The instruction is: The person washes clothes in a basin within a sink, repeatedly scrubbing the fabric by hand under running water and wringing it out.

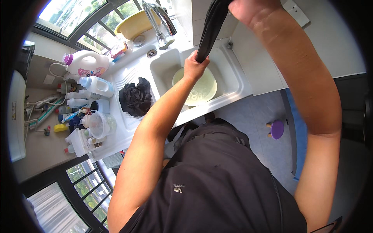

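A length of black wet-looking cloth [212, 29] is stretched between my two hands above the sink. My left hand [195, 66] is closed round its lower end, over a pale basin [208, 87] of cloudy water. Raised at the top edge of the view, my right hand [252, 11] grips the upper end; its fingers are partly cut off by the frame. The basin stands inside the white sink [239, 73]. On the ribbed drainboard to the left lies a crumpled heap of black cloth [136, 97].
A chrome faucet [158, 25] rises behind the sink, with a yellow basin [136, 25] beside it. Detergent bottles [97, 86] and a clear plastic bucket [99, 125] crowd the left side. A purple stool [276, 129] is on the floor at right.
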